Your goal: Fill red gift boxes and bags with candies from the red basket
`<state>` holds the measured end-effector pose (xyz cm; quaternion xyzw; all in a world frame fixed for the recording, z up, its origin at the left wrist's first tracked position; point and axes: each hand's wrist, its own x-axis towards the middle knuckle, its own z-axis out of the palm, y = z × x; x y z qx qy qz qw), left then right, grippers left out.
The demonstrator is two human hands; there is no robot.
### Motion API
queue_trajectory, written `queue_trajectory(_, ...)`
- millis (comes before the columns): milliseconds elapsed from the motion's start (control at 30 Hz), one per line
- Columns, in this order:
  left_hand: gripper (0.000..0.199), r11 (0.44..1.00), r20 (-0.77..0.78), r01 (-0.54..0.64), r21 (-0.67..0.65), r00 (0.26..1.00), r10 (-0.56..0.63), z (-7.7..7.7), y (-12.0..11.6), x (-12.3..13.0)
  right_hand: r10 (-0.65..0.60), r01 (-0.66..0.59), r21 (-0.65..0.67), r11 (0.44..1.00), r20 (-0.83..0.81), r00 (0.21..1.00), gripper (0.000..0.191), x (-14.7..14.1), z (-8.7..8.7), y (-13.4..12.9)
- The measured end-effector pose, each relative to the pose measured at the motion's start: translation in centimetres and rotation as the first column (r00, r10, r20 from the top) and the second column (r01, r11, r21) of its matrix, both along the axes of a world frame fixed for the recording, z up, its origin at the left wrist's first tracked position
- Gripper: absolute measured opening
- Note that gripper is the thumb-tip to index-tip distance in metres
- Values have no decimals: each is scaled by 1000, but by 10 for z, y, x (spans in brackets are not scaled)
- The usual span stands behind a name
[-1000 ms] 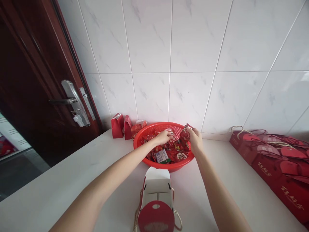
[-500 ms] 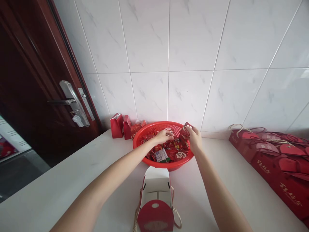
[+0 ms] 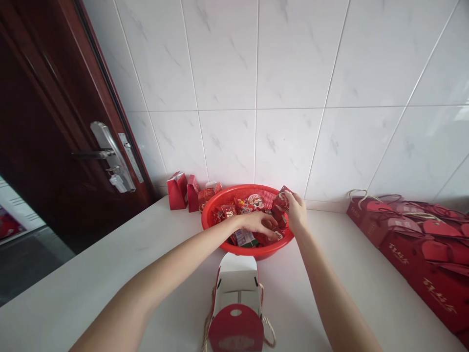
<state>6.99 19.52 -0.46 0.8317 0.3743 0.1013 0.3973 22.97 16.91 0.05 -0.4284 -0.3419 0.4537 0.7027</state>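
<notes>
A red plastic basket [image 3: 252, 252] holds a heap of red-wrapped sweets [image 3: 229, 211] and a white-and-green packet [image 3: 245, 238]. My left hand [image 3: 258, 223] reaches into it, fingers apart and bent over the sweets at the front right, by a packet with white lettering. At the right rim my right hand [image 3: 297, 211] is closed on red packets [image 3: 280, 204], held up above the heap; its palm hides part of them. Nearer to me stands an open red gift box [image 3: 236, 326] with a white inside and rope handles on both sides.
Small red boxes [image 3: 178, 190] stand by the wall left of the basket. Along the right, rows of red gift boxes [image 3: 414, 264] with rope handles line the white counter [image 3: 154, 249]. A dark red door [image 3: 54, 98] with keys in its lock is at the left.
My left hand has moved right and toward me inside the basket, its fingers spreading over the front-right sweets. My right hand keeps its place with the red packets.
</notes>
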Motion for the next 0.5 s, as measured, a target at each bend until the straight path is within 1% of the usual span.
queue_trajectory(67, 62, 999, -45, 29, -17, 999, -30, -3, -1, 1, 0, 0, -6, 1000, -11, 1000, 28, 0, 0, 0)
queue_trajectory(100, 63, 999, -46, 36, -4, 998, -37, -5, -1, 2, 1, -1, -6, 1000, -11, 1000, 28, 0, 1, 0)
queue_trajectory(200, 47, 996, 9, 34, 84, 999, -35, -7, 2, 2, -3, 3, -7, 1000, -1, 1000, 28, 0, 1, 0)
queue_trajectory(333, 33, 965, 39, -111, 239, 994, 105, -6, 10, -1, 2, -2, 8, 1000, 6, 1000, 30, 0, 0, 1)
queue_trajectory(400, 30, 944, 52, -182, 274, 983, 175, -5, 15, -5, 8, -8, 16, 1000, 9, 1000, 31, 0, 0, 1)
queue_trajectory(500, 31, 909, 103, -278, 311, 960, 258, -5, 22, -12, 10, -10, 11, 1000, 7, 1000, 30, 0, 0, 2)
